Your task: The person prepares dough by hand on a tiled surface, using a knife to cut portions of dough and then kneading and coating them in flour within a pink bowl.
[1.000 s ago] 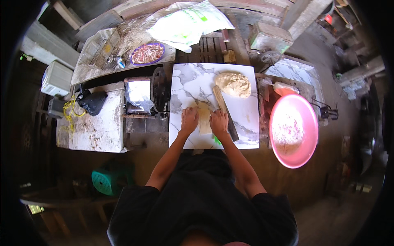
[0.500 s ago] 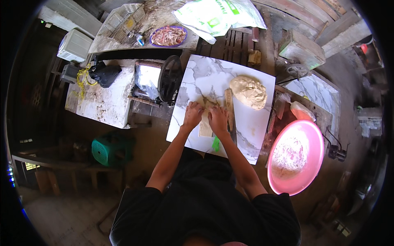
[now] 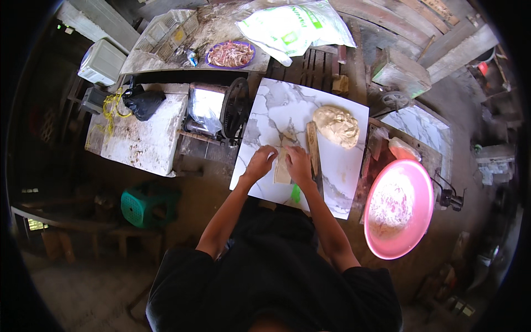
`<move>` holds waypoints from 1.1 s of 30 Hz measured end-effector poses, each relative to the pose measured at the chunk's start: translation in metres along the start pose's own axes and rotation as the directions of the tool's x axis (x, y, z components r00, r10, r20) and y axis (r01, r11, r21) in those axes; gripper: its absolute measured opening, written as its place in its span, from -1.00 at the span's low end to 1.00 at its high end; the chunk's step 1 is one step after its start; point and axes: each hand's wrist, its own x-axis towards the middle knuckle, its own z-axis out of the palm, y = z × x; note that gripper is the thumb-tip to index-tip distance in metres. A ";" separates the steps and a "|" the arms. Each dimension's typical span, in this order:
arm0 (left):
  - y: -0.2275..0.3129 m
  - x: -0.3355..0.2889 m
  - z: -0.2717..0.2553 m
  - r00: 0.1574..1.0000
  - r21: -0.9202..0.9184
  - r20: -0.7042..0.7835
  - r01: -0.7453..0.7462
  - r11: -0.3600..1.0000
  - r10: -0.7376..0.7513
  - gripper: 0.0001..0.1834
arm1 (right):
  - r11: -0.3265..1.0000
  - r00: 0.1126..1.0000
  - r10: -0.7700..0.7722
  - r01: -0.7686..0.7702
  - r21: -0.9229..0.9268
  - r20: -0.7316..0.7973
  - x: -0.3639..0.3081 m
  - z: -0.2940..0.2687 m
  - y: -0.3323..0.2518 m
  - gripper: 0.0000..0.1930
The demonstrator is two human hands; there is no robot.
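Observation:
A flat pale strip of dough lies on the white marble-patterned board in front of me. Just left of the strip is my left hand, its fingers curved, thumb and fingertips a little apart, holding nothing that I can see. My right hand has its fingers pressed together at the strip's far right part; the fingertips are small here. Right beside that hand lies a long wooden stick. Beyond it sits a big rough lump of dough. A bright green piece lies near the board's front edge.
At right stands a pink basin with white powder inside. A hand-cranked roller machine with a dark wheel is at left. Behind are a purple-rimmed plate of shredded food and a white sack. A green stool stands lower left.
My left hand has drawn slightly away from the dough strip, its fingers curling inward. The right hand stays at the strip. The whole view has shifted slightly.

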 end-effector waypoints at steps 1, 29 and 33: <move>0.007 -0.002 -0.007 1.000 -0.002 0.004 -0.008 1.000 0.008 -0.92 | 0.996 0.998 0.025 -0.029 0.081 0.057 0.000 -0.002 0.000 -0.65; 0.129 0.072 -0.058 0.929 -0.668 0.296 0.034 0.743 0.223 -0.87 | 0.598 0.929 0.371 -0.223 0.770 -0.018 -0.045 -0.069 -0.065 -0.84; 0.133 0.082 -0.036 0.908 -0.690 0.367 0.122 0.714 0.200 -0.86 | 0.556 0.851 0.525 -0.312 0.770 -0.035 -0.066 -0.099 -0.066 -0.84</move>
